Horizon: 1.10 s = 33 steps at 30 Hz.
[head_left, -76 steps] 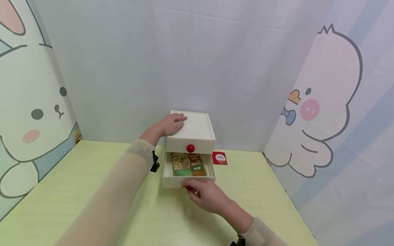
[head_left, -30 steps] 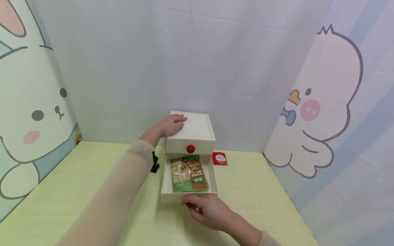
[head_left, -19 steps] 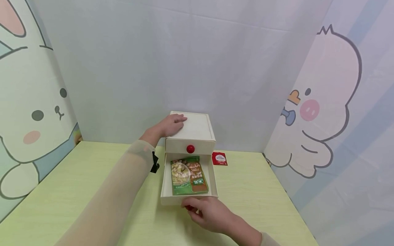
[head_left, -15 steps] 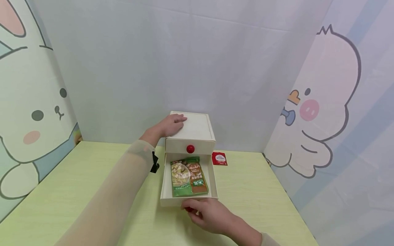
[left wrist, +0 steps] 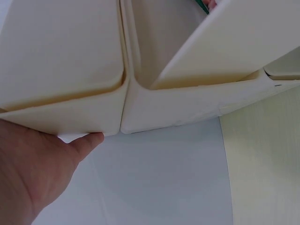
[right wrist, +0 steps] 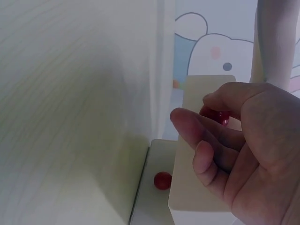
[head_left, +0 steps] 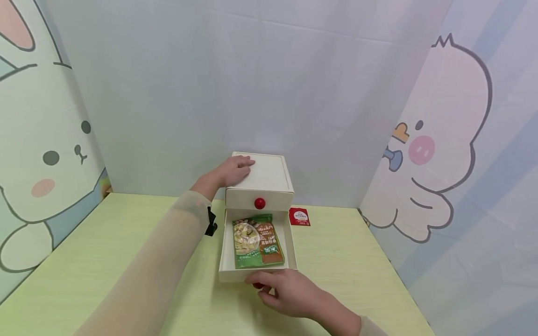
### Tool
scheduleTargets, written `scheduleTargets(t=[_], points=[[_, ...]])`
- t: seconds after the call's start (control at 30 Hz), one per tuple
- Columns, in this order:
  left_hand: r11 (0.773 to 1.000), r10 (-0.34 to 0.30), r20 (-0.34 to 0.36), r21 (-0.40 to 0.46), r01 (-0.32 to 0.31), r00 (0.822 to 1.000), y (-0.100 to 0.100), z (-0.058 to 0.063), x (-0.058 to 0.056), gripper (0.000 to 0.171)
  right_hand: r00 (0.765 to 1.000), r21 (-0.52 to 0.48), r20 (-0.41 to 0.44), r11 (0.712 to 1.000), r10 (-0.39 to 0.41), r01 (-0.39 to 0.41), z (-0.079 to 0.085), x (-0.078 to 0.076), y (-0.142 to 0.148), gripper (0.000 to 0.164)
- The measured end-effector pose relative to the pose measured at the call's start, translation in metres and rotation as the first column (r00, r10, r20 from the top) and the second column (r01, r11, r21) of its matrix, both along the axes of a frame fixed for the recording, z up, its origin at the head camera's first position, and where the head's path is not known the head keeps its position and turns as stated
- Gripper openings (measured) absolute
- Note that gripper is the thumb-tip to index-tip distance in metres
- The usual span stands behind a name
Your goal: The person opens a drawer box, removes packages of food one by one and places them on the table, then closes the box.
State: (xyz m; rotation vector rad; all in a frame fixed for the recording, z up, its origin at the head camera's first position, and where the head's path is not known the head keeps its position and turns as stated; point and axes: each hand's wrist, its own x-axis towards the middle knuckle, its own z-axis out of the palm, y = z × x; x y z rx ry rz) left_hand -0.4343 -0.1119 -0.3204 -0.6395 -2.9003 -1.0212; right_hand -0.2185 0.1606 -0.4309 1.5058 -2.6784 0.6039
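On the table stands a small cream-white drawer cabinet (head_left: pixel 269 172). My left hand (head_left: pixel 233 171) rests on its top with the fingers spread over the left edge; in the left wrist view the left hand (left wrist: pixel 37 164) lies along the cabinet's side. Below the top drawer, a drawer (head_left: pixel 229 242) is pulled far out toward me. Inside it lies a flat green and brown food packet (head_left: pixel 258 242). My right hand (head_left: pixel 290 291) has thumb and fingers curled around that drawer's red round knob (head_left: pixel 258 285); in the right wrist view the knob (right wrist: pixel 220 116) shows between thumb and index finger.
A red packet (head_left: pixel 300 217) lies on the table (head_left: pixel 344 261) just right of the cabinet. The closed top drawer has its own red knob (head_left: pixel 259 203). Another knob (right wrist: pixel 162 180) shows below the pulled drawer. A pale curtain (head_left: pixel 328 116) hangs close behind.
The drawer has slid out toward me with my right hand at its knob, uncovering more of the packet. In the last half second it has stayed put. My left hand has not moved.
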Motion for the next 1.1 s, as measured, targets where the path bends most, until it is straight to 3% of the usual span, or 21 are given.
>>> scheduleTargets(t=[0.33,0.53,0.83,1.1], points=[[1.0,-0.01,0.002,0.006,0.01,1.0,-0.002,-0.001,-0.001,0.057,0.992,0.042,0.126,0.999,0.026,-0.031,0.031,0.001,0.004,0.022],[1.0,-0.008,0.003,-0.005,0.008,1.0,-0.002,-0.002,-0.002,0.057,0.979,0.054,0.201,0.999,-0.018,0.007,0.06,-0.008,0.005,0.016],[1.0,0.005,-0.003,-0.008,-0.005,1.0,-0.002,-0.002,-0.002,0.057,0.991,0.143,0.117,0.988,-0.071,0.054,0.099,-0.038,-0.009,0.014],[1.0,0.008,0.0,-0.005,-0.008,1.0,-0.001,-0.001,0.0,0.057,0.997,0.223,0.059,0.974,-0.057,0.042,0.114,-0.068,-0.025,0.015]])
